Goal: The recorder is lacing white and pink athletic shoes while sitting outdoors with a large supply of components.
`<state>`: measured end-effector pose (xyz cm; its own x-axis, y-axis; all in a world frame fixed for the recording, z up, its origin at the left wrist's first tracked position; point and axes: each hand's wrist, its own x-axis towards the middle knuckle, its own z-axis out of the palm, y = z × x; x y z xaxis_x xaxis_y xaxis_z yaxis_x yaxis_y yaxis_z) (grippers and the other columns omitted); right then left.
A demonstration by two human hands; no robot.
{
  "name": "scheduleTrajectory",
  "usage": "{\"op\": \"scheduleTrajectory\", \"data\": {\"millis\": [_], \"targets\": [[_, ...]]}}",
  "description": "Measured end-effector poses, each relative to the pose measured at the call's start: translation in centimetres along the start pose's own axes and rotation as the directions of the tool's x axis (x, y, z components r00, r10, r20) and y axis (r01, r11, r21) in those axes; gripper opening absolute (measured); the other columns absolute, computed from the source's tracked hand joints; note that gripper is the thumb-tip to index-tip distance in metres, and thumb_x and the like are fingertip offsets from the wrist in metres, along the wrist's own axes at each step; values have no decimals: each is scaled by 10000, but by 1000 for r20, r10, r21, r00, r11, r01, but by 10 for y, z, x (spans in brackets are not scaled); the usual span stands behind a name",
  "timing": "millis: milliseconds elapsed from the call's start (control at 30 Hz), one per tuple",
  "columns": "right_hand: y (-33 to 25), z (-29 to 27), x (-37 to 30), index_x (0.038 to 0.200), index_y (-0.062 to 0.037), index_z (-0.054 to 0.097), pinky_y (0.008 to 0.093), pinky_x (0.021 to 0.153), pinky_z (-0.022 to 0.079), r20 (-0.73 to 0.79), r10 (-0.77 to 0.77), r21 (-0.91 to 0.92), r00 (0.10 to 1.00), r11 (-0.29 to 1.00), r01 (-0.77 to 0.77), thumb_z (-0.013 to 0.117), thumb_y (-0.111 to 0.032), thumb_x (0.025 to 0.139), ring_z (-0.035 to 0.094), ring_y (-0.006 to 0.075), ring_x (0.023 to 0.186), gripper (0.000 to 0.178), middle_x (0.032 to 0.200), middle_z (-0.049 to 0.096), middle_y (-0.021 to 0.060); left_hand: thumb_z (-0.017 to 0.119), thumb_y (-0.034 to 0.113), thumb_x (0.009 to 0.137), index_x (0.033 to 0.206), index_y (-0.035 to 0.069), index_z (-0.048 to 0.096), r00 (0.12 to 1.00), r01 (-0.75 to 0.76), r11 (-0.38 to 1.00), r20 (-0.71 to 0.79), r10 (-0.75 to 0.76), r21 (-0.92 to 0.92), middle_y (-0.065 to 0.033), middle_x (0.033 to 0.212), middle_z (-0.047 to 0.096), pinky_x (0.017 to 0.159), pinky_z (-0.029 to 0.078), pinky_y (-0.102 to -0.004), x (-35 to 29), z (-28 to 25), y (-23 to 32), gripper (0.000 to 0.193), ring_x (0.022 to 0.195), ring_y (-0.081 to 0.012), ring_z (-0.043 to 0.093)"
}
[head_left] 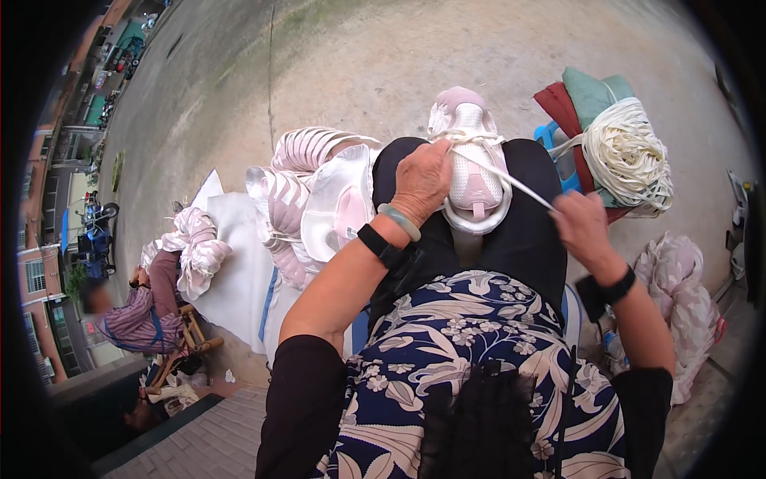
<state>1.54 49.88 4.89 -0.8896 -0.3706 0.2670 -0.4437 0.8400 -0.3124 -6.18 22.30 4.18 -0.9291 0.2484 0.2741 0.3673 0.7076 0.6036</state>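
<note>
A pink and white sneaker (476, 180) rests between my thighs, heel toward me and toe pointing away. White shoelace (515, 180) crosses its upper, and one long end runs taut to the right. My left hand (423, 180) is closed at the shoe's left edge, pinching lace by the fingertips, which are partly hidden. Out to the right, my right hand (586, 227) grips the free end of the same lace, clear of the shoe.
Stacked pink and white shoe uppers (289, 195) lie at my left on white sheeting (239, 271). At the right, a bundle of white laces (629, 156) hangs over red and green cloth on a blue stool (547, 136). Another person (144, 323) sits far left.
</note>
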Motion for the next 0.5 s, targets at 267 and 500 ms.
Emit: {"op": "scheduleTrajectory", "data": {"millis": [267,500], "targets": [[71,-9,-99,759,-74,540,382,638,355,232,277,104,932,946,-307,582,-118,730,524,278,746,67,760,522,95,587,127,782,955,45,596,998,-62,997,29,61,53,-142,751,572,652,462,-379,8,-3,18,191,750,-319,573],[8,3,49,1003,-31,561,379,726,439,-16,147,430,989,894,-126,611,-143,685,556,296,853,341,938,560,136,600,135,748,795,60,624,972,-222,970,-52,227,98,-110,731,575,651,456,-377,31,18,29,91,750,-293,571]]}}
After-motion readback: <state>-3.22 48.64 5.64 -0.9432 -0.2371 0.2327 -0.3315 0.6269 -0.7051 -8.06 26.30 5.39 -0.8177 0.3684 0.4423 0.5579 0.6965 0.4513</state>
